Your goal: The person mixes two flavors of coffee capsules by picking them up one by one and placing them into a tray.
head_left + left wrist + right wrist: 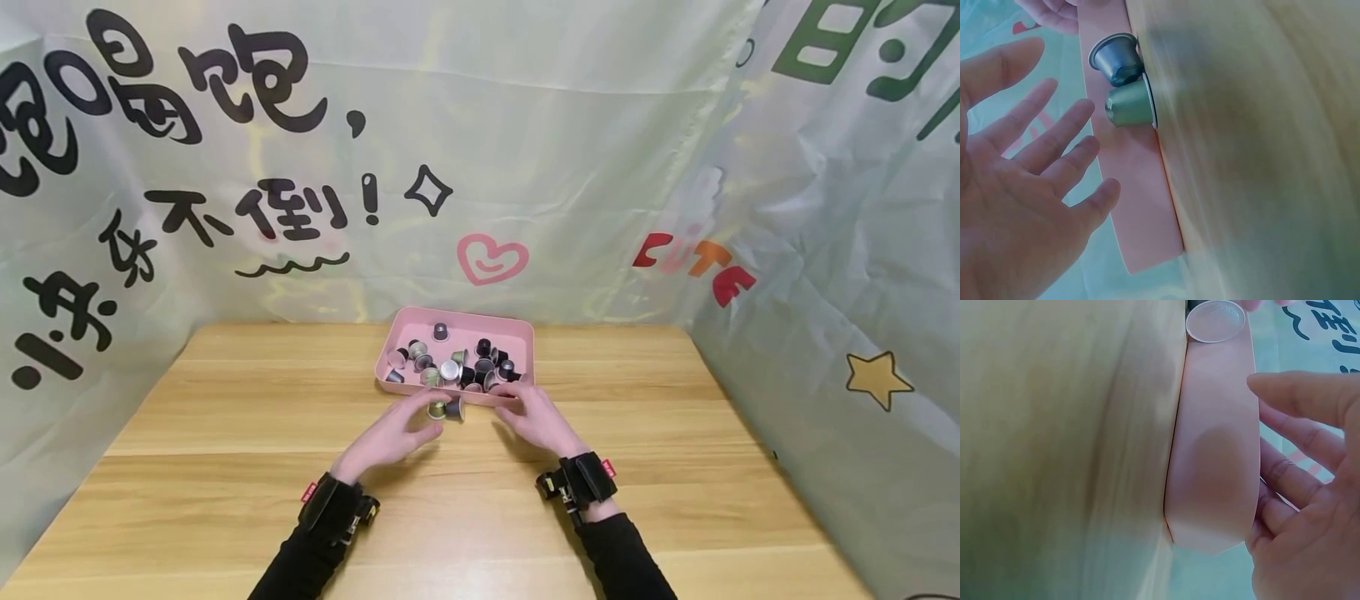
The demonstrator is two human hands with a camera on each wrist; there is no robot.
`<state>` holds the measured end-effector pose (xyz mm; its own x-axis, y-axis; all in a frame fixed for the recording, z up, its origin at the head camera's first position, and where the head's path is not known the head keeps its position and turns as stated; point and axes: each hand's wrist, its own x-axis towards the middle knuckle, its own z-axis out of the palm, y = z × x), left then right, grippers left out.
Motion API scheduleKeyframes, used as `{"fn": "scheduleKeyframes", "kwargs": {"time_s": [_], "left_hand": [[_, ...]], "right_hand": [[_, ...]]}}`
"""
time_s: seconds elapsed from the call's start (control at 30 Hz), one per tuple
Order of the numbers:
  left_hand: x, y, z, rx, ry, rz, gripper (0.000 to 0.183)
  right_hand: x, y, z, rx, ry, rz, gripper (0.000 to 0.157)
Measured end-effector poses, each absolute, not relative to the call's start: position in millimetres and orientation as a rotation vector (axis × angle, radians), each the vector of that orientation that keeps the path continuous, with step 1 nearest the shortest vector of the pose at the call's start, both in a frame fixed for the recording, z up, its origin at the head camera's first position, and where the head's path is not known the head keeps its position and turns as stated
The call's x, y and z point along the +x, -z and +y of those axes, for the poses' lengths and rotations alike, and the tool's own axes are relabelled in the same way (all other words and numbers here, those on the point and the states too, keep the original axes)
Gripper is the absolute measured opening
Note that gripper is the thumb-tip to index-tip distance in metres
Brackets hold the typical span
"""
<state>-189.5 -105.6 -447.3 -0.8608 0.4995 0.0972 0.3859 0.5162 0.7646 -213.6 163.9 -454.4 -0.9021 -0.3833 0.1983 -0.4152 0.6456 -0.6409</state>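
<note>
A pink tray point(480, 323) holds a loose jumble of coffee capsules point(449, 371) in silver, green and black. Against the outside of its front wall lie a green capsule point(1130, 104) and a dark blue-grey capsule point(1117, 61), both on their sides and touching. My left hand point(390, 433) hovers beside this pair, fingers spread and palm holding nothing. At the tray's front right corner is my right hand point(540, 421), fingers reaching over the rim and thumb outside the wall. Whether those fingertips touch anything inside is hidden.
A wooden table point(300, 517) carries the tray near its back edge. Behind it hangs a pale printed cloth point(570, 167) with lettering and a pink heart, which continues along both sides. Dark camera straps point(330, 508) circle both wrists.
</note>
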Motion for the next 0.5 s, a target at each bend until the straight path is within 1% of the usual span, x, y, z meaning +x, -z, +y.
{"fn": "scheduleKeyframes", "kwargs": {"time_s": [0.3,0.5], "left_hand": [[-187.7,449.3,-103.4,0.737,-1.221,2.625,0.05],[-186.9,449.4,-102.1,0.792,-1.23,2.621,0.048]], "right_hand": [[-213.7,457.3,163.8,0.667,-1.112,-2.808,0.031],[-214.0,456.4,163.9,0.679,-1.114,-2.809,0.031]]}}
